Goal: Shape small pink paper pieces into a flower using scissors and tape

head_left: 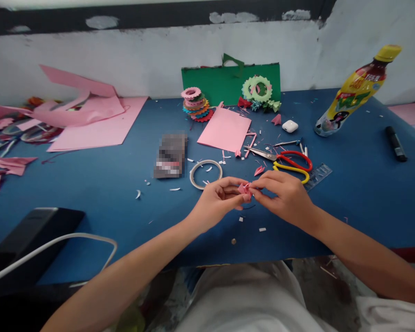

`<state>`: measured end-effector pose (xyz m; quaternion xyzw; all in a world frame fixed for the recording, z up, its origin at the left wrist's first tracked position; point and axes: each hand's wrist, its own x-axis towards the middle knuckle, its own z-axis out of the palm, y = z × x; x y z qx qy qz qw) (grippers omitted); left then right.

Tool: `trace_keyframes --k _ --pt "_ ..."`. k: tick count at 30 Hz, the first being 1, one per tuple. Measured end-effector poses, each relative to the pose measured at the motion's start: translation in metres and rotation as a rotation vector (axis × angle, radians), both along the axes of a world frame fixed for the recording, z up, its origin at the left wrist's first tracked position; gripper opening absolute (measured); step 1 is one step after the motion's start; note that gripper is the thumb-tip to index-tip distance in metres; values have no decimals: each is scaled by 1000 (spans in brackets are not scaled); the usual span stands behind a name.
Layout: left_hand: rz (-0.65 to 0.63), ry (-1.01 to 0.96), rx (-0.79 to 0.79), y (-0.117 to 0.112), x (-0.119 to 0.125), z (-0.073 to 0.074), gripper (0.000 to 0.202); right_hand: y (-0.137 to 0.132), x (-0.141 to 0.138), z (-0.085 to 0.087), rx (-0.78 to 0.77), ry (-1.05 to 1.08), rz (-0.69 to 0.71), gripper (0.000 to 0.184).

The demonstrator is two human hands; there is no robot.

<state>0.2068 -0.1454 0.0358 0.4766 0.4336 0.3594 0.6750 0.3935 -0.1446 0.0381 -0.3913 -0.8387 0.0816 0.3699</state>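
Observation:
Between my two hands is a small folded pink paper piece [245,189], held above the blue table. My left hand [218,199] pinches it from the left with thumb and fingers. From the right, the fingertips of my right hand [284,193] pinch its other side. Part of the piece is hidden by my fingers. Just beyond my hands lie a roll of tape [192,177], scissors [290,162] with one red and one yellow handle, and a small folded pink paper [259,171]. A pink paper sheet [224,128] lies farther back.
A tilted-looking drink bottle [356,94] and a black marker [396,144] stand out at the right. Stacked paper rings [195,107] and a green board [210,83] are at the back. A black box-shaped object [48,230] and white cable [76,235] occupy the left front.

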Motion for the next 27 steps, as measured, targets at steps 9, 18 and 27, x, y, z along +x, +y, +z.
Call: trace_keyframes --k 9,18,27 --pt "-1 13 13 0 1 -1 32 -2 1 -4 145 -108 -53 13" --pt "3 3 26 -1 1 -2 39 -5 0 -4 290 -216 -88 12" --pt "-15 6 -15 0 -1 -2 35 -1 -2 -5 184 -116 -70 14"
